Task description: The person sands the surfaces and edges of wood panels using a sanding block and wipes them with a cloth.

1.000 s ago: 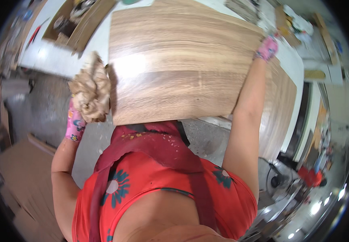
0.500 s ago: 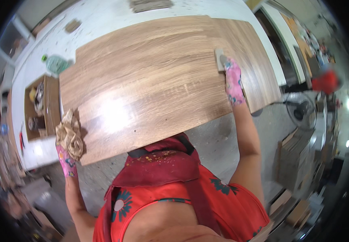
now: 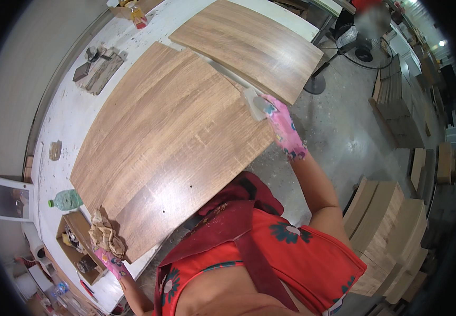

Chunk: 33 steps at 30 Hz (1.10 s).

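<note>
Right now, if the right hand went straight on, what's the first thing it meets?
Past the pale block it holds, probably the far board, across a narrow gap from the near board. Depth is unclear; the right hand might pass above it.

The single view looks steeply down from the person's head, through the left of two side-by-side fisheye lenses. The red shirt [image 3: 312, 258] and apron [image 3: 209, 231] are nearest, filling the near edge; beyond them the wooden board [image 3: 170, 137] takes the middle, within arm's reach. The counter [image 3: 70, 139] runs aslant, from near left to far right. The wide field takes in a wall [image 3: 15, 105] on the left and a fan [image 3: 364, 54] far right, bending straight edges toward the dark rim.
</note>
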Tool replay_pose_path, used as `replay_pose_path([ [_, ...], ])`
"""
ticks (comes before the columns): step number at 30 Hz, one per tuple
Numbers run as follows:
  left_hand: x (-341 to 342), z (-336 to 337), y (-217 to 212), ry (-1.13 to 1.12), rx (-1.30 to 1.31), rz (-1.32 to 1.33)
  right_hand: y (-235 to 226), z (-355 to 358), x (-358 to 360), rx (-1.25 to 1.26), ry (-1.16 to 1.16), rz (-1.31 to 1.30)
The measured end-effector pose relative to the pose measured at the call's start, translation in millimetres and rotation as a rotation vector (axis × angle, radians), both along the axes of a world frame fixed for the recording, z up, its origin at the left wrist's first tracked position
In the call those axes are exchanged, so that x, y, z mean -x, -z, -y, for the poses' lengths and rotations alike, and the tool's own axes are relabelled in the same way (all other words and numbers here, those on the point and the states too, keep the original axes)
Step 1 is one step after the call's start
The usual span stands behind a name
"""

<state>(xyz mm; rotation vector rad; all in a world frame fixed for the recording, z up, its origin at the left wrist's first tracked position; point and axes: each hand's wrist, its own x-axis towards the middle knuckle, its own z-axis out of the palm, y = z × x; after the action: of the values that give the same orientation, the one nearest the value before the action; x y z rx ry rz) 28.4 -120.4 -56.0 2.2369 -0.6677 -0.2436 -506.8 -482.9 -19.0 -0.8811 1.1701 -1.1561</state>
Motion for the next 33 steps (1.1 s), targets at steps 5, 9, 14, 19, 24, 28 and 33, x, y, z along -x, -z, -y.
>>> replay_pose_path([
  [5,-3,28,-29,0.063,0.019,0.031,40,-29,32,0.122,0.149,0.099],
  [9,31,79,-68,0.201,0.056,0.058,57,-50,88,0.124,0.287,-0.131],
  [14,86,224,-107,0.562,0.075,0.005,69,-38,164,0.404,0.374,-1.322],
  [19,164,421,-123,1.010,0.032,-0.039,69,-28,212,0.122,0.704,-0.130],
  [24,243,661,-43,1.332,0.017,-0.127,78,-25,249,-0.027,0.990,0.383],
  [28,294,750,31,1.425,0.059,-0.019,93,-27,255,0.032,0.925,0.505],
  [33,350,699,-3,1.448,-0.282,0.463,146,-24,245,0.066,0.796,-0.001],
])
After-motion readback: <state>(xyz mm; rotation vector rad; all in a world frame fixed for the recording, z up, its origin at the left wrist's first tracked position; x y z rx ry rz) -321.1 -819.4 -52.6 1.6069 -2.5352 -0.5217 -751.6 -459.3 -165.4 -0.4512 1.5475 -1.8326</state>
